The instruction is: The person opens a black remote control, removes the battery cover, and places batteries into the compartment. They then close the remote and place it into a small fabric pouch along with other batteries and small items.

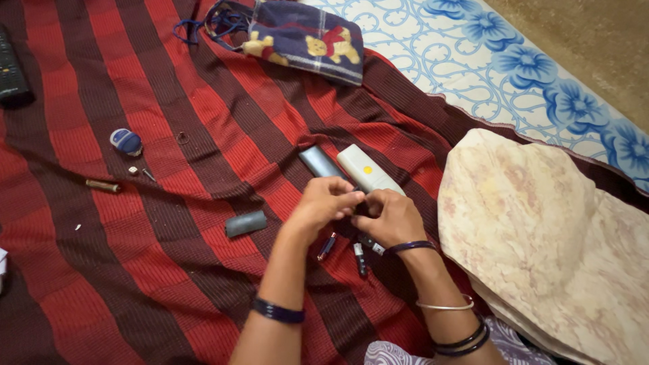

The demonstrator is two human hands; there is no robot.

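Fingers [351,200] of both hands meet over white device [368,170]; blanket [169,270] open leftward.

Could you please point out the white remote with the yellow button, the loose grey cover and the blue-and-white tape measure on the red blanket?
white remote [363,169], head view, on its upper face.
grey cover [245,223], head view, on its middle.
tape measure [126,141], head view, on its blue top.

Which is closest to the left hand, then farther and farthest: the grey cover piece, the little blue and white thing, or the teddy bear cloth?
From the left hand:
1. Grey cover piece, just to its left.
2. Teddy bear cloth, top of the blanket.
3. Blue and white thing, far left.
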